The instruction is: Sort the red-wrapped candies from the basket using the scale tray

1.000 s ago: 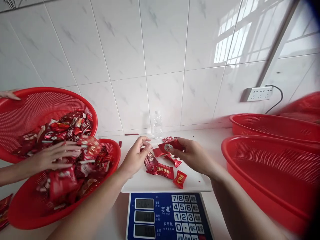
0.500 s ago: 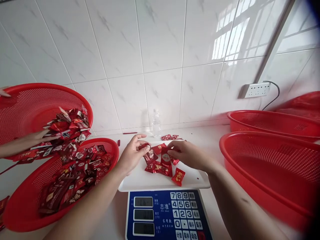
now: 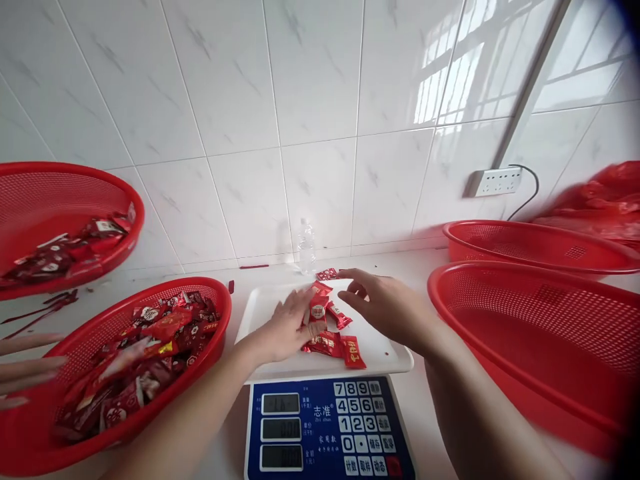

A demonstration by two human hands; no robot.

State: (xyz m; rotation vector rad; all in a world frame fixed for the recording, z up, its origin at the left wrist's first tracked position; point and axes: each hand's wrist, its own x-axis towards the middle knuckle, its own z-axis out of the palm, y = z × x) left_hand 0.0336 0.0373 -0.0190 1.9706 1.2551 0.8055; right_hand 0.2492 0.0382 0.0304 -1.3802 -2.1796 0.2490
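Observation:
Several red wrapped snack packets [image 3: 324, 345] lie in a loose group on the white tray [image 3: 260, 310] of a blue-fronted digital scale [image 3: 325, 427]. My left hand [image 3: 286, 327] lies over the left side of the group, its fingers stretched out and touching the packets. Part of the pile is hidden beneath those fingers. Just to the right, my right hand [image 3: 383, 303] hovers over the tray with fingers bent and apart, nothing seen between them. One small red packet [image 3: 354, 352] is at the near right of the group.
A red basket [image 3: 217, 293] full of packets stands left, with another person's hand [image 3: 30, 373] beside it. Behind it a second basket [image 3: 140, 207] is tilted. Red baskets [image 3: 450, 313] stand right. A plastic bottle [image 3: 306, 247] and power strip [image 3: 495, 181] are at the wall.
My left hand has put down its dark red packet and spread over the pile. My right hand has let go of its packet and lifted. The other person's basket has moved back left.

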